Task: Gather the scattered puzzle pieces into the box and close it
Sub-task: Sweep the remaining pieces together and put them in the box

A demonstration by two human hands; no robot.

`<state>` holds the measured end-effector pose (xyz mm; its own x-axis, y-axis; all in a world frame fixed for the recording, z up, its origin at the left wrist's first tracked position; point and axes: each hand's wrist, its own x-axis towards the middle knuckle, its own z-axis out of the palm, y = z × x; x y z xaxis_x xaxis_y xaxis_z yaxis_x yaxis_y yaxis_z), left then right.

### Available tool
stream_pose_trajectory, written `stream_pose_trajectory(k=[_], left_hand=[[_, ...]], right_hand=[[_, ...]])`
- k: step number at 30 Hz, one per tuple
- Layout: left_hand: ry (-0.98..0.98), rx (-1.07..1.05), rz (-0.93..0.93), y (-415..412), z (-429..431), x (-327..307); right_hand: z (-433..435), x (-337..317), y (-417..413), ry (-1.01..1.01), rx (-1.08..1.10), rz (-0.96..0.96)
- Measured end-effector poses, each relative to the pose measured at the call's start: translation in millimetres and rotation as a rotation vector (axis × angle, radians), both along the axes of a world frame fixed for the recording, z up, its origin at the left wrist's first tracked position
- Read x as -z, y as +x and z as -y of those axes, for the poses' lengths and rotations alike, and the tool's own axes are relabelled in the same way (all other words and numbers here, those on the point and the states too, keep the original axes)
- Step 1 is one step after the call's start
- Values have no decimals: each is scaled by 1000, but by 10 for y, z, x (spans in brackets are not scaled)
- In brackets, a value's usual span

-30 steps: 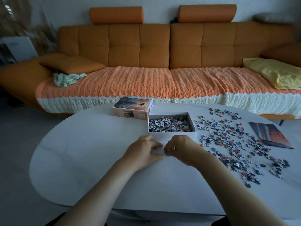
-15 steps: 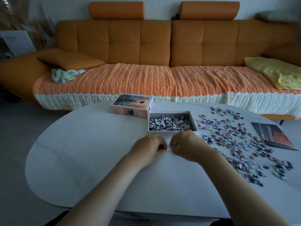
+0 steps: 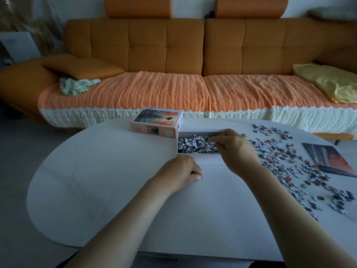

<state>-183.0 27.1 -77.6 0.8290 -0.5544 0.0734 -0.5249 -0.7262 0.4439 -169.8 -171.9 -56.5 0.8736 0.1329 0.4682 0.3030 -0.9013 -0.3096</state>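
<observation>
An open white box [image 3: 199, 159] stands mid-table, partly filled with puzzle pieces [image 3: 193, 145]. Its lid [image 3: 157, 120], printed with a picture, lies just behind it to the left. Several loose pieces [image 3: 286, 163] are scattered over the table to the right of the box. My right hand [image 3: 235, 149] hovers over the box's right half with its fingers pinched together above the pile; what they hold is hidden. Curled on the table in front of the box, my left hand [image 3: 181, 172] has a small piece [image 3: 201, 177] at its fingertips.
A printed picture sheet [image 3: 328, 159] lies at the table's right edge beyond the loose pieces. The white oval table [image 3: 96, 171] ends close to an orange sofa [image 3: 166, 93] behind it. Floor shows to the left.
My right hand rose from the table in front of the box and moved over the box. My left hand stayed on the table, shifting slightly toward me.
</observation>
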Motion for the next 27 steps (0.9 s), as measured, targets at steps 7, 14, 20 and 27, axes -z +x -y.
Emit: stream_pose_trajectory(k=[7, 14, 20, 27], left_hand=[[-20, 9, -2, 7, 62, -58], [-245, -243, 367, 230, 46, -221], [-61, -256, 407, 475, 5, -57], [49, -40, 325, 432, 43, -17]], right_hand=[[76, 55, -50, -14, 34, -8], [-7, 116, -111, -141, -70, -149], [-127, 122, -81, -223, -70, -283], [-177, 130, -5, -244, -61, -295]])
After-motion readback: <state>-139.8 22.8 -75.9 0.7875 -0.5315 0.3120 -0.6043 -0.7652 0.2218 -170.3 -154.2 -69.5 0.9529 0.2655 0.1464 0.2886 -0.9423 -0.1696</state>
